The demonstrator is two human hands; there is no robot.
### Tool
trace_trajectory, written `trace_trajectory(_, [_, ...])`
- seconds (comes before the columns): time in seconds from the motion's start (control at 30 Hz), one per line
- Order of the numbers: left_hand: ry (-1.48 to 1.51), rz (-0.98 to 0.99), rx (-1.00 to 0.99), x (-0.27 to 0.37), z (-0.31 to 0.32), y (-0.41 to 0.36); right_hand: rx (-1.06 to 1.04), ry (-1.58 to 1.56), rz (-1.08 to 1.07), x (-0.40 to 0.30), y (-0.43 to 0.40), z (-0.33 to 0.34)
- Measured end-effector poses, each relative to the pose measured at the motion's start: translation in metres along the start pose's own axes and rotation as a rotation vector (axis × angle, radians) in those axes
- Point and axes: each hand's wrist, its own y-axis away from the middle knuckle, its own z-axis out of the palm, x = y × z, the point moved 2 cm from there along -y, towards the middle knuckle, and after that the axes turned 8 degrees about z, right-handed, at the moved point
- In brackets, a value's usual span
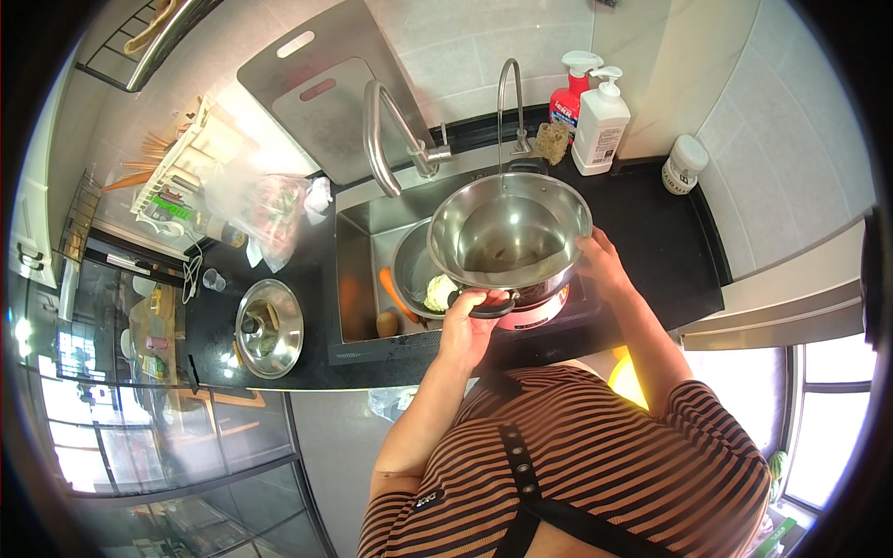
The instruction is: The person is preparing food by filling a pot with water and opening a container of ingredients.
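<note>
A stainless steel pot [446,240] sits tilted under the slim gooseneck tap [510,66], at the sink's right side. Clear water [513,234] covers its bottom. My left hand [471,333] grips its black front handle [497,307]. At the right rim, my right hand [605,261] holds the pot's side; some of its fingers are hidden. Beneath the pot shows a pink round object [534,315], mostly covered. In the sink [354,279], a metal basin [404,254] holds a piece of cauliflower [439,291]. A carrot [395,291] and a potato-like vegetable [386,323] lie beside it.
The larger tap [377,132] arches over the sink. A red spray bottle [568,97], white pump bottle [600,129], sponge [552,142] and white jar [684,165] stand behind and right. Leftward are a steel lid [288,349], small cup [214,280] and plastic bag [275,209].
</note>
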Motion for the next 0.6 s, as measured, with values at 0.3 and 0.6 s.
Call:
trace_trajectory(0.3, [0.006, 0.001, -0.008, 0.0003, 0.0007, 0.0012, -0.010, -0.015, -0.014, -0.0007, 0.0018, 0.0007])
trace_trajectory(0.6, [0.024, 0.009, -0.032, -0.0004, -0.0001, 0.0023, -0.012, -0.012, -0.017, -0.0001, 0.0031, 0.0000])
